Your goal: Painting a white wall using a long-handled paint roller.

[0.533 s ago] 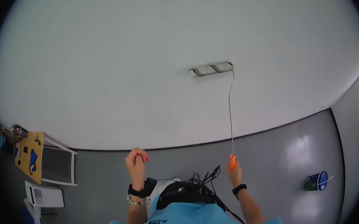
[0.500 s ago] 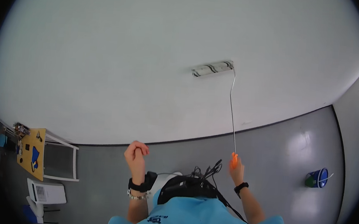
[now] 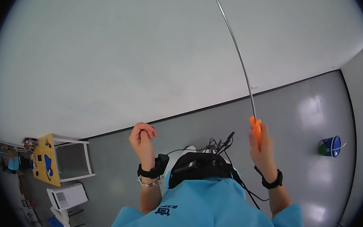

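My right hand (image 3: 264,151) is wrapped round the orange handle of a paint roller (image 3: 238,52), in front of my body at the right. The roller's bent metal rod runs up along the white wall (image 3: 122,57). Only a bit of the roller's cover shows at the top edge; the rest is cut off. Nearer the middle, my left hand (image 3: 142,139) is raised with its fingers curled into a loose fist, and nothing shows in it.
A blue and green bucket (image 3: 330,146) stands on the grey floor (image 3: 291,122) at the right. To the left are a yellow-topped table (image 3: 52,163) with things on it, a white appliance (image 3: 67,196) and a chair (image 3: 60,219). Another person (image 3: 13,160) is at the far left. Cables (image 3: 220,146) hang at my waist.
The paint roller has gone up the wall, its cover now mostly out of view. My right hand has risen with it. My left hand remains curled, and the view has tilted.
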The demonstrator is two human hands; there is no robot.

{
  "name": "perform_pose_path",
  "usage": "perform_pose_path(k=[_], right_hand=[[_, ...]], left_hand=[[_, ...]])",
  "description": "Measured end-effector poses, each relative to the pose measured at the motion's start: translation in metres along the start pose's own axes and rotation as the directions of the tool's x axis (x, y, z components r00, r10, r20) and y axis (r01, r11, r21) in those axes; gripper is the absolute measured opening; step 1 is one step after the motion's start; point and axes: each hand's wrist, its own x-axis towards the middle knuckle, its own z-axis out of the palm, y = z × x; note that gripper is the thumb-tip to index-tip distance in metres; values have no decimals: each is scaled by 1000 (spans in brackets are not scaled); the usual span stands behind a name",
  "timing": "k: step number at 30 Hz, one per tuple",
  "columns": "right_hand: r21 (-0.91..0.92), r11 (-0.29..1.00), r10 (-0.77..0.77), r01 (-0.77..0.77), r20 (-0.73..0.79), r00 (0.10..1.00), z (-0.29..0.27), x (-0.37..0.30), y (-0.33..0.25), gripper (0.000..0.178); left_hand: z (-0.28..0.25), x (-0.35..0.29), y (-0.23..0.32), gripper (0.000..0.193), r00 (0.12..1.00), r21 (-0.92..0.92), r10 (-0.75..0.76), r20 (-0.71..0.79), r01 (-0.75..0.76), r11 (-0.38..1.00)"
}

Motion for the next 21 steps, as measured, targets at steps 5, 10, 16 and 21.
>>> perform_pose_path(k=[5, 10, 16, 21], right_hand=[[-12, 989, 146, -146, 120, 982, -17, -29, -9, 19], [49, 968, 237, -248, 162, 958, -9, -48, -15, 18], [20, 941, 324, -337, 223, 919, -13, -56, -29, 18], [-72, 917, 399, -393, 229, 888, -15, -60, -30, 19]], left_hand=[[-3, -6, -8, 26, 998, -6, -28, -56, 27, 1000], [-17, 0, -30, 26, 1000, 41, -24, 2, 24, 999], [-12, 10, -44, 26, 996, 10, -44, 80, 43, 999], [5, 14, -45, 25, 984, 4, -21, 174, 21, 1000]])
